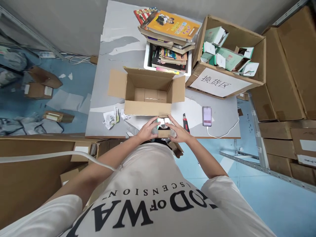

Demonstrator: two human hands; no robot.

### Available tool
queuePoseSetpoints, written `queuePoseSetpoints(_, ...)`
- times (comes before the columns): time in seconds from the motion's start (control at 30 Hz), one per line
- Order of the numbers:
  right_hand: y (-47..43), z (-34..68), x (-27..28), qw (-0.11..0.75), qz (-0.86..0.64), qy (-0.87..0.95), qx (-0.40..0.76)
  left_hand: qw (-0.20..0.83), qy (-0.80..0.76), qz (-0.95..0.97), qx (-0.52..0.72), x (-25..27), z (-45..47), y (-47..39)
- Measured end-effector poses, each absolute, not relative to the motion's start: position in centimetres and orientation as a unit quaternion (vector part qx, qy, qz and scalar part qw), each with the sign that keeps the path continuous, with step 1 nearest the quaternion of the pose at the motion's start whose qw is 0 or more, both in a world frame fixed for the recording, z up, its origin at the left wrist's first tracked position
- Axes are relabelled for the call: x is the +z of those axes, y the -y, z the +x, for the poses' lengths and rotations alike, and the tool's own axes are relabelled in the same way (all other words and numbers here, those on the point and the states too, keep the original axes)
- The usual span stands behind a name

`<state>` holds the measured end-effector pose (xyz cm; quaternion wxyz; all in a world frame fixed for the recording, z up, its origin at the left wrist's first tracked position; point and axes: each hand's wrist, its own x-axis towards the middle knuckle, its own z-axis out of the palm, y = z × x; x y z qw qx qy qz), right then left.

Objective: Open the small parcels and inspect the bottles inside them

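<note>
Small box [164, 133] between left hand [147, 130] and right hand [180, 132], both half-curled, holding its sides. Carton [148, 108] open just beyond hands; cutter [186, 123] right of right hand.

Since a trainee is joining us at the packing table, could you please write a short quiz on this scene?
1. True or false: the phone has a cable plugged into it.
2. Which thing lies on the table between the right hand and the phone?
A) books
B) knife
C) crumpled paper
3. What do the left hand and the right hand both hold?

Key: 1. True; 2. B; 3. A small box.
</note>
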<state>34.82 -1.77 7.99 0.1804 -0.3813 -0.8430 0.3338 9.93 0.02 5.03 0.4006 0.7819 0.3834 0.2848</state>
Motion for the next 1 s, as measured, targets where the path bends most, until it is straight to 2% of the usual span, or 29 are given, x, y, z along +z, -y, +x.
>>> queuePoseSetpoints(0.1,1.5,34.8,8.0,0.182,-0.387,0.843,0.327,0.381,-0.424,0.766,0.296,5.3,10.3,0.0)
queuePoseSetpoints(0.23,0.9,33.4,7.3,0.254,-0.435,0.817,0.281,0.366,-0.445,0.76,0.299,5.3,10.8,0.0)
queuePoseSetpoints(0.3,0.5,32.5,6.8,0.252,-0.447,0.821,0.249,0.375,-0.453,0.75,0.302,4.9,10.9,0.1)
queuePoseSetpoints(0.53,0.8,31.8,6.8,0.118,-0.352,0.916,0.155,0.425,-0.423,0.737,0.311,3.3,10.4,0.6)
queuePoseSetpoints(0.7,1.0,30.6,8.4,0.038,-0.398,0.911,0.102,0.423,-0.423,0.751,0.279,4.4,10.2,0.1)
queuePoseSetpoints(0.83,0.9,30.9,11.2,0.008,-0.411,0.906,0.099,0.426,-0.396,0.783,0.221,7.6,9.6,-1.2)
queuePoseSetpoints(1.0,1.1,38.2,19.8,0.115,-0.428,0.886,0.136,0.4,-0.444,0.784,0.171,10.9,7.3,-1.9)
